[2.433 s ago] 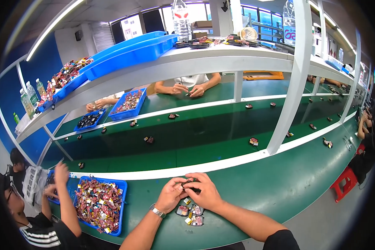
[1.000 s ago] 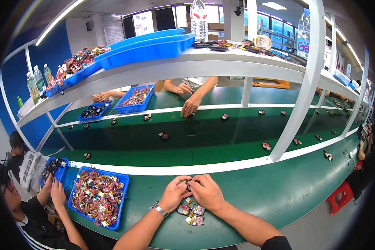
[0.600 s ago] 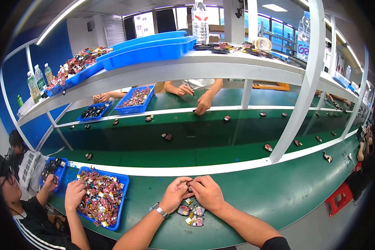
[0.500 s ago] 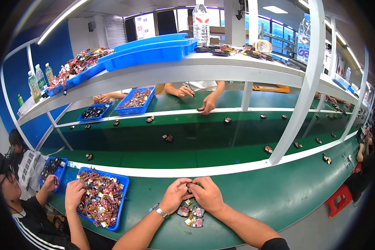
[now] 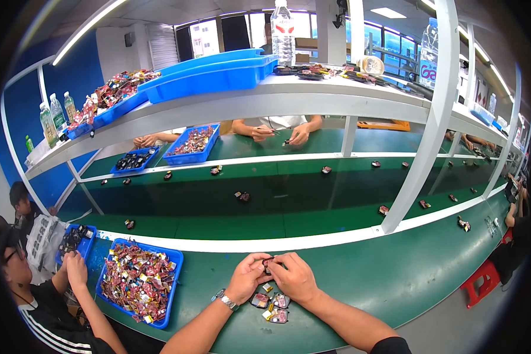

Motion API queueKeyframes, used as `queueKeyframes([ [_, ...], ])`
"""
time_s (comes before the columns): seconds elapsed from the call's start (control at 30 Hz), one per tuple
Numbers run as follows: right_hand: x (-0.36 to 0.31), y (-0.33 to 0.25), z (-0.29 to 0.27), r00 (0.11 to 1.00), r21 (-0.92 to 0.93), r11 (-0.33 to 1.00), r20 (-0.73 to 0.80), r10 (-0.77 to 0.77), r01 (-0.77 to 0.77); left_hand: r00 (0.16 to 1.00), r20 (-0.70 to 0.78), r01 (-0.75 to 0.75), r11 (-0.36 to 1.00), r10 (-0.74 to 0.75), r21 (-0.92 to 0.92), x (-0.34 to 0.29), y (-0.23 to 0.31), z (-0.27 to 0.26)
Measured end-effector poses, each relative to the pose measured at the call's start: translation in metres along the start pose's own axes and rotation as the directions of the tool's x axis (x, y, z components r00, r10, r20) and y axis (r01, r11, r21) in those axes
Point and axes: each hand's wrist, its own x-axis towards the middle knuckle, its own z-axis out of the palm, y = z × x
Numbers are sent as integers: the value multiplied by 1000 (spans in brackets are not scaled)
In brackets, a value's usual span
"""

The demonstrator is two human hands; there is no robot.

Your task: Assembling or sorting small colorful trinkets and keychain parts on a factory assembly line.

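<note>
Left hand [image 5: 244, 281] and right hand [image 5: 295, 278] both grip 1 dark unit [image 5: 268, 265] — looks mid-work, 3 cases [image 5: 276, 315] beside them, done or pending unclear

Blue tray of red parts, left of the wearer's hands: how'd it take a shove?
The tray would probably slide rather than tip: it looks broad and shallow. Likely fairly heavy, since parts fill it nearly edge to edge. A jerk might spill some, as they're heaped loosely.
</note>
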Motion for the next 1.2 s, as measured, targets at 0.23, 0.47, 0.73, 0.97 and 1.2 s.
queueKeyframes([
  [0.23, 7, -10, -3, 1000, -49, 999, 11, -10, 11, 999, -27, -21, 1000, 20, -24, 0, -5, -9],
  [0.47, 6, -12, -2, 997, 108, 991, 20, 77, -78, 999, 8, -47, 993, 48, -105, 2, -6, -16],
  [0.73, 5, -11, -8, 993, 110, 990, 82, 81, -90, 998, 47, -39, 989, 46, -143, 5, -6, -14],
  [0.97, 12, 20, 1, 977, 99, 976, 103, 184, -194, 969, -88, -228, 973, 230, 30, 3, -2, -8],
  [1.2, 36, 120, 17, 853, -44, 852, -5, 522, -522, 944, -155, -241, 930, 291, 278, 13, -8, -18],
])
